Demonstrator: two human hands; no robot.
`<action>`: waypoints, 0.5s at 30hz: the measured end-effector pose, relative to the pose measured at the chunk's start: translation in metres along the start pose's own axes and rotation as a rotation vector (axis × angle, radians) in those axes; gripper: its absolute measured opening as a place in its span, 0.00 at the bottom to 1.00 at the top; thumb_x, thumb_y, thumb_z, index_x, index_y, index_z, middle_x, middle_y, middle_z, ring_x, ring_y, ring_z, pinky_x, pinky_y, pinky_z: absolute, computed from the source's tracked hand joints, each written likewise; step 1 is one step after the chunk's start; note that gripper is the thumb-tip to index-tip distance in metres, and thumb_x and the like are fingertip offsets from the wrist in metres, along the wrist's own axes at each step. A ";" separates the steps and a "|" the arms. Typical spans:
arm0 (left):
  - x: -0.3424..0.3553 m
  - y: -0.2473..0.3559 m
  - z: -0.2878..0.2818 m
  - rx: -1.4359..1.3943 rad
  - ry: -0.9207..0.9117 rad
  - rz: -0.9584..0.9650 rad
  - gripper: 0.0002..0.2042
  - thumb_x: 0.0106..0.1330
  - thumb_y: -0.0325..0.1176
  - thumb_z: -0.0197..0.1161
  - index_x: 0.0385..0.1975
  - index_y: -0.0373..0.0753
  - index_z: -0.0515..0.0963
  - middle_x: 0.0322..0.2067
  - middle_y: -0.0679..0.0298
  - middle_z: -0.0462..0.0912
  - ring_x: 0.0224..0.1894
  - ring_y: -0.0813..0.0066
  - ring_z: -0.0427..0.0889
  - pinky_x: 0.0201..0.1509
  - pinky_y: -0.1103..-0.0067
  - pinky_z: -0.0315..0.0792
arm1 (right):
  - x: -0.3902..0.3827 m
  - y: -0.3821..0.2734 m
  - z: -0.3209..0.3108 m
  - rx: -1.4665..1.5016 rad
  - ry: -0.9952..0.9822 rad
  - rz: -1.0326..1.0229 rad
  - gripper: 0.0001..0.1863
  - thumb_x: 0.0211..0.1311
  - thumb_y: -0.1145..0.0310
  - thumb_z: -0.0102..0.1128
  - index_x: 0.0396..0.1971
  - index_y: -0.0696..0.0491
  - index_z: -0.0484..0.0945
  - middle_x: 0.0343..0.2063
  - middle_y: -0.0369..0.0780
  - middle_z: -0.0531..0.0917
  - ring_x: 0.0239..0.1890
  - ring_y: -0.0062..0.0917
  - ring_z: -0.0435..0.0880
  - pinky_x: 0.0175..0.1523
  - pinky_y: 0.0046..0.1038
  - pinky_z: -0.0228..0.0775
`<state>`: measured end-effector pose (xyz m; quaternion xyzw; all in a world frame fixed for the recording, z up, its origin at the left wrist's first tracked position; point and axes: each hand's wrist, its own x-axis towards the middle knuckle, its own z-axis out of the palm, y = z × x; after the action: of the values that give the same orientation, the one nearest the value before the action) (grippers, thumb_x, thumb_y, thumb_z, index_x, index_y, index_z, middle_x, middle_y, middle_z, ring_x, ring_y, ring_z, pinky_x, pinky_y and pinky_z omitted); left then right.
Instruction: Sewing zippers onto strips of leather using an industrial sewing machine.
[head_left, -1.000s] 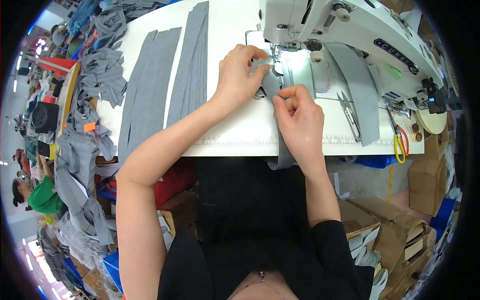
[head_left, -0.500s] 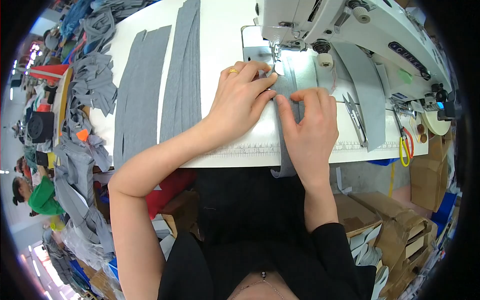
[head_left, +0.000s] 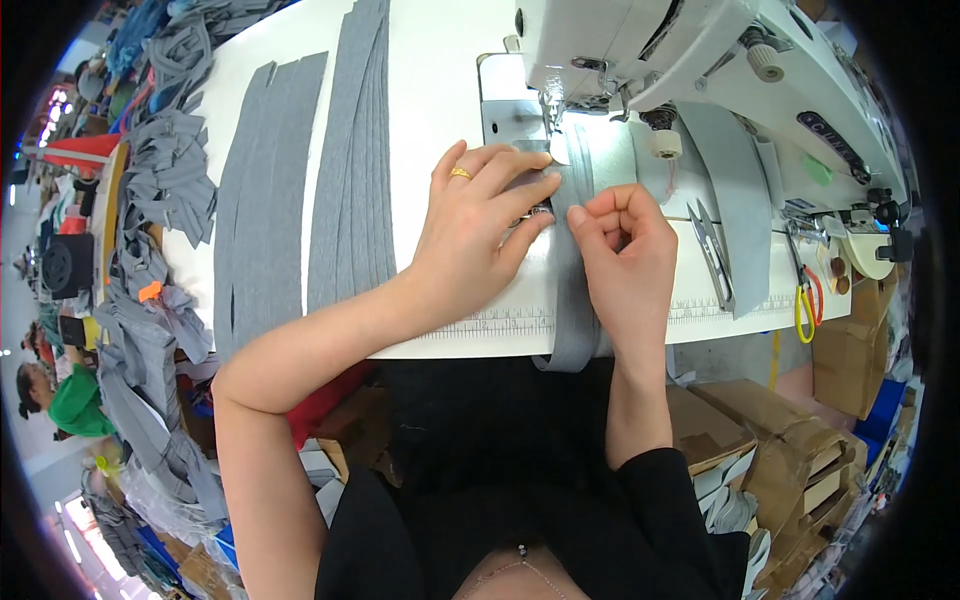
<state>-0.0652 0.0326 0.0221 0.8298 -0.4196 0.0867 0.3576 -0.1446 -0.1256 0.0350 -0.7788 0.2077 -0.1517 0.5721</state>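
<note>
A grey fabric strip [head_left: 572,290] runs from under the sewing machine's presser foot [head_left: 557,148] toward me and droops over the table's front edge. My left hand [head_left: 490,210] lies palm down at the strip's left side, fingers apart, their tips at its edge just before the foot. A small shiny metal piece [head_left: 538,212] shows between its thumb and forefinger; most of it is hidden. On the strip's right side my right hand [head_left: 630,250] is closed, thumb and forefinger pinched at the strip's edge, the other fingers curled.
The white sewing machine [head_left: 640,50] overhangs the work. Stacked grey strips [head_left: 265,190] lie to the left. Metal snips [head_left: 712,260], yellow-and-red-handled scissors [head_left: 806,300] and a pale grey panel [head_left: 740,200] are at right. Cardboard boxes [head_left: 790,430] stand below the table.
My right hand's fingers have curled from a looser, spread pose into a pinch at the strip. The left hand stays near the presser foot. The whole view has shifted slightly.
</note>
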 end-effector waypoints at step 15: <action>0.008 -0.003 -0.002 0.116 -0.052 -0.024 0.21 0.65 0.32 0.70 0.58 0.37 0.81 0.61 0.63 0.80 0.64 0.60 0.75 0.75 0.45 0.53 | 0.018 -0.003 0.004 -0.201 0.023 -0.161 0.10 0.64 0.74 0.68 0.30 0.56 0.72 0.20 0.41 0.79 0.21 0.32 0.78 0.31 0.35 0.68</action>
<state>-0.0573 0.0301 0.0256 0.8562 -0.4128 0.0849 0.2987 -0.1267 -0.1309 0.0366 -0.8446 0.1652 -0.1846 0.4747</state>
